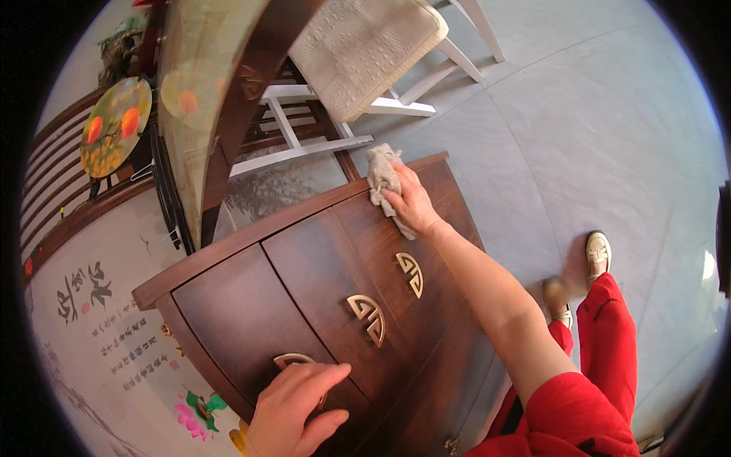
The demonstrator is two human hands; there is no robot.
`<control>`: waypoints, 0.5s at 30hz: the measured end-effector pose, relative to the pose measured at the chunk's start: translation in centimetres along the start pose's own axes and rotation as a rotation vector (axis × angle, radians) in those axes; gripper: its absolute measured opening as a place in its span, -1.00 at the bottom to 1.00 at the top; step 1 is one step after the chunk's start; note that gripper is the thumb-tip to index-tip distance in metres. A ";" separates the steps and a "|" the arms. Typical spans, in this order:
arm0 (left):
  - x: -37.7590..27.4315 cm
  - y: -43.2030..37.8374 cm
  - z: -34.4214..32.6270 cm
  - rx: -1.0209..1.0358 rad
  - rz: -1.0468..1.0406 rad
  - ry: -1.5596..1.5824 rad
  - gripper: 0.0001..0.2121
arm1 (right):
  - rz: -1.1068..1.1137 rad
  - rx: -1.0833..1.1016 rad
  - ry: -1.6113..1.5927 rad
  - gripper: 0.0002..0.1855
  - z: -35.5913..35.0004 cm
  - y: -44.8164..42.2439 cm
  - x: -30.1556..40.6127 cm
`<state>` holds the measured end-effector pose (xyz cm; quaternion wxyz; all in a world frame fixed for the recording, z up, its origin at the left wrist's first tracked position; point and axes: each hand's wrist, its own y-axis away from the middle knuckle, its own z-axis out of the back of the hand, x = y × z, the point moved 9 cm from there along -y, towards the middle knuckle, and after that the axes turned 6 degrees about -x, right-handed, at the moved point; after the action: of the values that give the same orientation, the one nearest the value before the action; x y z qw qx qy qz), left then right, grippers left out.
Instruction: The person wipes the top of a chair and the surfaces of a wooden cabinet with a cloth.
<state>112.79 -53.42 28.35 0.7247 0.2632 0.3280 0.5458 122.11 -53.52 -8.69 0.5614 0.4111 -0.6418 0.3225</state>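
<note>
My right hand point(412, 200) grips a crumpled grey-beige cloth point(384, 171) and holds it against the top edge of a dark wooden cabinet point(240, 325). The cabinet's front panels carry openwork brass-coloured handles, one in the middle point(367, 317) and another point(410, 275) nearer the cloth. My left hand point(294, 411) is at the lower panel, its thumb and fingers apart. It partly covers a third brass-coloured handle point(292, 360); whether it touches that handle I cannot tell.
A textured beige chair seat point(365, 51) on white legs stands beyond the cabinet. Next to it rises a dark wooden frame with a glass pane point(191, 114). An oval painted plaque point(117, 127) leans at the left. The wall point(74, 354) bears writing and flowers. Grey floor point(571, 143) lies right.
</note>
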 end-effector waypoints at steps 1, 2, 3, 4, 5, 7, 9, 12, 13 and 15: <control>-0.1 -0.1 -0.2 0.016 -0.007 -0.003 -0.59 | -0.017 -0.001 0.000 -0.49 0.1 -0.1 -1.7; -0.9 -0.3 -0.1 -0.024 -0.097 -0.019 -0.61 | -0.041 -0.021 0.006 -0.48 0.2 -0.3 -3.4; -0.9 -0.5 -0.2 -0.018 -0.093 -0.025 -0.61 | -0.065 -0.038 0.010 -0.48 0.1 -0.3 -5.1; -1.0 -0.7 -0.2 -0.012 -0.092 -0.032 -0.61 | -0.104 -0.053 0.008 -0.47 0.2 -0.4 -6.7; -1.2 -0.9 -0.2 -0.005 -0.092 -0.039 -0.62 | -0.143 -0.069 0.006 -0.46 0.3 -0.3 -8.2; -1.4 -1.2 -0.2 -0.023 -0.081 -0.045 -0.64 | -0.203 -0.090 0.000 -0.45 0.9 -0.5 -10.7; -1.6 -1.3 -0.3 -0.025 -0.059 -0.038 -0.64 | -0.253 -0.097 -0.010 -0.44 1.3 -0.6 -12.9; -2.0 -1.4 -0.6 -0.031 -0.089 0.026 -0.59 | -0.341 -0.098 0.037 -0.46 1.8 -0.8 -16.8; -2.1 -1.5 -0.7 -0.004 -0.114 0.033 -0.57 | -0.316 -0.106 0.062 -0.46 2.3 -0.9 -18.7; -1.6 -1.5 -0.8 -0.011 -0.088 0.046 -0.52 | -0.350 -0.121 0.064 -0.47 2.6 -1.1 -22.0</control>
<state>112.81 -55.37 27.00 0.7418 0.2321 0.3529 0.5209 122.60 -52.59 -30.88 0.6529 0.4714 -0.5604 0.1935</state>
